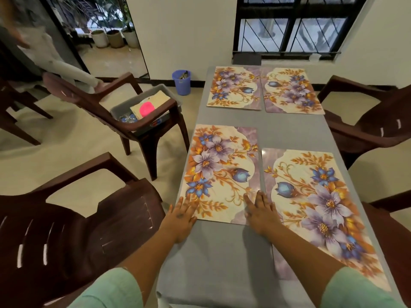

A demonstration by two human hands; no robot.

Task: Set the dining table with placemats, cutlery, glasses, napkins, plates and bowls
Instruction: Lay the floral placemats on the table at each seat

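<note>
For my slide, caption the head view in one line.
Both hands, left hand and right hand, press flat on the near-left placemat, one of four floral mats on the grey table.

Four placemats lie in two rows on the table (pixel 289 130) in front of you.

Your left hand (pixel 182 216) rests on the near left corner of the near left mat (pixel 220 172), your right hand (pixel 261 211) on its near right corner, just beside the near right mat (pixel 322 210). Behind them lie the far left mat (pixel 233 87) and far right mat (pixel 291 90), side by side. Left of the table, a bin (pixel 144 107) sits on a chair (pixel 124 114); a bucket (pixel 182 82) stands on the floor behind it.
</note>
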